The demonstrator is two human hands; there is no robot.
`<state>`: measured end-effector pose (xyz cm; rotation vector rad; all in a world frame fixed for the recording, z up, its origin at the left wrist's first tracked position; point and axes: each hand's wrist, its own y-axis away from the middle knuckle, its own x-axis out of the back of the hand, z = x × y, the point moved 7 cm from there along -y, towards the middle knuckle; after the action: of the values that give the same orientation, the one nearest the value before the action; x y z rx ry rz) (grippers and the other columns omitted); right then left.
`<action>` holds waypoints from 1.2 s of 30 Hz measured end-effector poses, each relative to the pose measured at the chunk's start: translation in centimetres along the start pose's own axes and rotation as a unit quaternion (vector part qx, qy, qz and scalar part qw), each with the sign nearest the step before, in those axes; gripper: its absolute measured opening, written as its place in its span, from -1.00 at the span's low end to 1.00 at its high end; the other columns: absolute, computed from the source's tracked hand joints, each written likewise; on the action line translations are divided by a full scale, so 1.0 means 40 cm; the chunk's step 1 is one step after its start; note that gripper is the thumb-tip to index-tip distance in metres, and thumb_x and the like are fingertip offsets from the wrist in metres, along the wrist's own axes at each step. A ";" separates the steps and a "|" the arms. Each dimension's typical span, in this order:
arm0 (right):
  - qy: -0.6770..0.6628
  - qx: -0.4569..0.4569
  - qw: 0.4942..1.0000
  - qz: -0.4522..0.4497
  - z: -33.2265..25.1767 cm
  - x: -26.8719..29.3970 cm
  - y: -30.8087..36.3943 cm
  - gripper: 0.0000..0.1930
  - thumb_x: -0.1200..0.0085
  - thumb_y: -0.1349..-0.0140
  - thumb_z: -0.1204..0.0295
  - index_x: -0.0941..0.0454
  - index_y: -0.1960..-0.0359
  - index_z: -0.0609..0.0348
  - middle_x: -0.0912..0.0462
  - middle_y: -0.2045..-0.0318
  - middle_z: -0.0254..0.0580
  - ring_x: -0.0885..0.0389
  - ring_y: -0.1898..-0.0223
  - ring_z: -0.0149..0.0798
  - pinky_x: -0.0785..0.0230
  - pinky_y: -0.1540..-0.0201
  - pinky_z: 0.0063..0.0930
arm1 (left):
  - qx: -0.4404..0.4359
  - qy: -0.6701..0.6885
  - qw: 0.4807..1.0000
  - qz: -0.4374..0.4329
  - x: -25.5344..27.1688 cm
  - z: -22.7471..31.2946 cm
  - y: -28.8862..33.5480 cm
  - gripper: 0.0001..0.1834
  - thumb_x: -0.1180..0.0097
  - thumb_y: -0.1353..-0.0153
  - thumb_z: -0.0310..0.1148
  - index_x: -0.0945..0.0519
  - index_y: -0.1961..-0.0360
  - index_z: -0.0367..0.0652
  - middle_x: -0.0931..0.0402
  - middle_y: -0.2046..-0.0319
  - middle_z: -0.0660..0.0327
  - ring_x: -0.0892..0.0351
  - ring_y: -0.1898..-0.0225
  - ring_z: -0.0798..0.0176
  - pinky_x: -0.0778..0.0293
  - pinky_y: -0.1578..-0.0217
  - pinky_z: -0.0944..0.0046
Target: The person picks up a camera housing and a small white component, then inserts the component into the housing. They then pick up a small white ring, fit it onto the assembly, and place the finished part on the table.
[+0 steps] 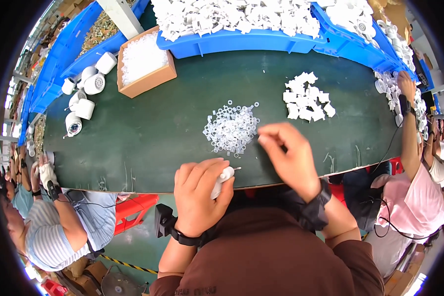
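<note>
My left hand [201, 192] is closed around a white rounded plastic housing [227, 173] with a thin metal pin sticking out to the right. It holds this part just above the table's near edge; most of the housing is hidden by the fingers. My right hand [288, 153] is at the right side of a heap of small translucent rings [230, 128]. Its thumb and forefinger come together in a pinch, and whatever lies between their tips is too small to make out. Farther right lies a loose group of white plastic pieces [306, 97].
A cardboard box of clear small parts [148, 85] stands at the back left, beside several white rounded housings [85, 108]. Blue bins [246, 43] heaped with white parts line the far edge of the green table [148, 143]. Co-workers sit at the left and right.
</note>
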<state>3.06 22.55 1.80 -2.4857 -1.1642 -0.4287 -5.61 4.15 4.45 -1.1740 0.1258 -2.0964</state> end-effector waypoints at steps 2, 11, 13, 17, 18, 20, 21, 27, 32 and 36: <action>0.004 -0.032 0.999 0.030 0.038 0.014 -0.039 -0.86 -0.20 -0.32 0.56 -0.69 0.11 0.24 -0.66 0.27 -0.16 -0.63 0.30 -0.29 -0.46 0.21 -0.45 | -0.002 0.001 1.000 -0.005 -0.006 0.009 -0.010 -0.65 -0.33 -0.04 -0.53 -0.66 0.08 -0.14 -0.67 0.10 0.17 -0.53 0.19 0.03 -0.44 0.10 0.11; 0.083 0.000 0.996 0.041 0.038 0.009 -0.063 -0.90 -0.24 -0.27 0.57 -0.72 0.20 0.22 -0.61 0.35 -0.25 -0.55 0.41 -0.38 -0.40 0.33 -0.49 | 0.010 0.007 1.000 -0.006 -0.004 0.012 -0.002 -0.66 -0.35 -0.03 -0.51 -0.67 0.10 -0.15 -0.64 0.11 0.18 -0.53 0.17 0.04 -0.45 0.09 0.10; -0.035 -0.073 0.996 0.033 0.063 0.012 -0.055 -0.92 -0.23 -0.30 0.58 -0.71 0.21 0.24 -0.63 0.29 -0.32 -0.55 0.34 -0.48 -0.43 0.23 -0.56 | 0.017 0.002 1.000 -0.010 0.005 0.011 0.001 -0.66 -0.36 -0.03 -0.51 -0.67 0.10 -0.15 -0.63 0.10 0.18 -0.53 0.16 0.05 -0.45 0.09 0.10; -0.229 -0.100 0.958 -0.141 -0.027 -0.032 0.018 -0.89 -0.19 -0.33 0.62 -0.73 0.16 0.29 -0.60 0.22 -0.31 -0.55 0.16 -0.45 -0.43 0.07 -0.54 | 0.008 0.010 0.999 -0.030 -0.006 0.002 0.001 -0.65 -0.37 -0.01 -0.50 -0.67 0.11 -0.15 -0.61 0.08 0.17 -0.53 0.17 0.03 -0.44 0.11 0.10; -0.254 -0.101 0.945 -0.183 -0.034 -0.054 0.046 -0.85 -0.19 -0.33 0.66 -0.73 0.13 0.29 -0.58 0.15 -0.27 -0.54 0.11 -0.43 -0.43 0.06 -0.54 | -0.003 0.017 0.999 -0.027 -0.006 0.002 0.003 -0.64 -0.38 0.01 -0.49 -0.66 0.11 -0.15 -0.61 0.07 0.16 -0.52 0.17 0.01 -0.43 0.12 0.09; -0.268 -0.088 0.935 -0.214 -0.057 -0.082 0.071 -0.83 -0.16 -0.33 0.70 -0.73 0.11 0.30 -0.57 0.11 -0.22 -0.55 0.11 -0.40 -0.47 0.05 -0.52 | 0.004 0.016 0.999 -0.028 -0.008 -0.002 0.003 -0.64 -0.38 0.00 -0.46 -0.66 0.11 -0.13 -0.60 0.06 0.19 -0.52 0.14 0.04 -0.40 0.11 0.11; -0.268 -0.079 0.935 -0.217 -0.065 -0.094 0.077 -0.82 -0.15 -0.34 0.71 -0.72 0.09 0.31 -0.57 0.10 -0.19 -0.57 0.09 -0.38 -0.49 0.04 -0.51 | 0.007 0.016 0.999 -0.028 -0.008 -0.004 0.004 -0.63 -0.38 -0.01 -0.43 -0.65 0.10 -0.12 -0.59 0.05 0.23 -0.51 0.12 0.07 -0.37 0.11 0.12; -0.348 -0.127 0.903 -0.217 -0.048 -0.117 0.083 -0.81 -0.09 -0.39 0.70 -0.69 0.04 0.31 -0.61 -0.04 -0.08 -0.63 -0.03 -0.29 -0.54 -0.07 -0.43 | -0.002 0.022 1.000 -0.004 -0.004 -0.011 0.012 -0.62 -0.39 0.03 -0.46 -0.59 0.13 -0.13 -0.58 0.04 0.21 -0.52 0.15 0.07 -0.37 0.12 0.12; -0.361 -0.151 0.894 -0.219 -0.043 -0.129 0.082 -0.83 -0.09 -0.41 0.67 -0.64 0.02 0.33 -0.66 0.02 -0.10 -0.63 -0.01 -0.35 -0.54 -0.04 -0.44 | -0.014 0.028 0.999 0.009 -0.010 -0.012 0.017 -0.57 -0.39 0.07 -0.50 -0.54 0.13 -0.14 -0.58 0.08 0.12 -0.52 0.17 0.00 -0.39 0.15 0.06; -0.329 -0.198 0.897 -0.220 -0.036 -0.145 0.089 -0.83 -0.11 -0.42 0.63 -0.59 0.01 0.36 -0.68 0.05 -0.13 -0.63 -0.01 -0.37 -0.52 -0.07 -0.45 | -0.013 0.021 1.000 0.016 -0.013 -0.007 0.017 -0.55 -0.42 0.08 -0.53 -0.51 0.14 -0.13 -0.57 0.08 0.12 -0.52 0.17 0.00 -0.38 0.15 0.07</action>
<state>2.13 15.91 -0.03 -2.7949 -2.1127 0.1142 -5.28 3.90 3.64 -1.1375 0.1914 -2.0975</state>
